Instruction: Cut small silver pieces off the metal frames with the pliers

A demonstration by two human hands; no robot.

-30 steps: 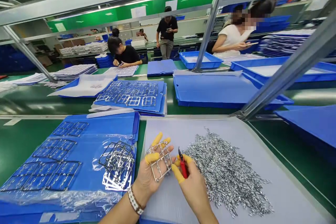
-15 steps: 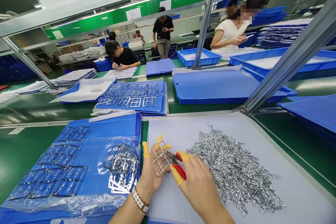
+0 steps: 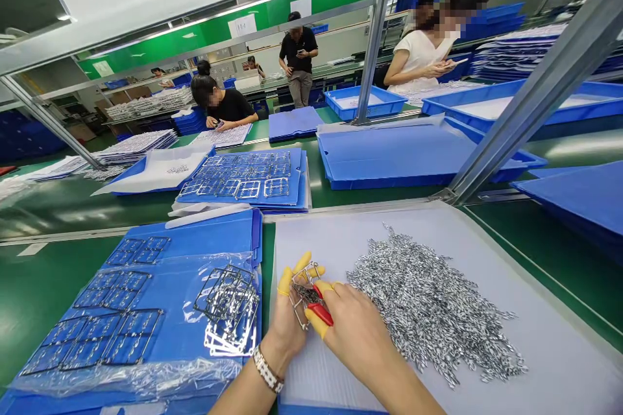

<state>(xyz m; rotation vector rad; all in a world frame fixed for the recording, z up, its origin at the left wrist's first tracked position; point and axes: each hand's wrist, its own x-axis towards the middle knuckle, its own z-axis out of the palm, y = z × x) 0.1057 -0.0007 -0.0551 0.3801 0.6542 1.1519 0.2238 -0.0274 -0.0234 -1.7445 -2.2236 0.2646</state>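
Observation:
My left hand, with yellow finger cots, grips a small silvery metal frame of parts over the grey sheet. My right hand is closed on red-handled cutters, whose jaws reach into the frame. A big heap of cut silvery pieces lies just right of both hands. Left of them, more metal frames lie stacked on clear plastic film over a blue tray.
Blue trays with frames and an empty blue tray sit beyond a metal rail. A slanted metal post rises at right. Several people work or stand at benches behind, among them a person in white.
My left hand has turned the frame more edge-on and closer to my right hand. The cutters swung from upright to lying sideways, jaws now inside the frame. The view shifted slightly.

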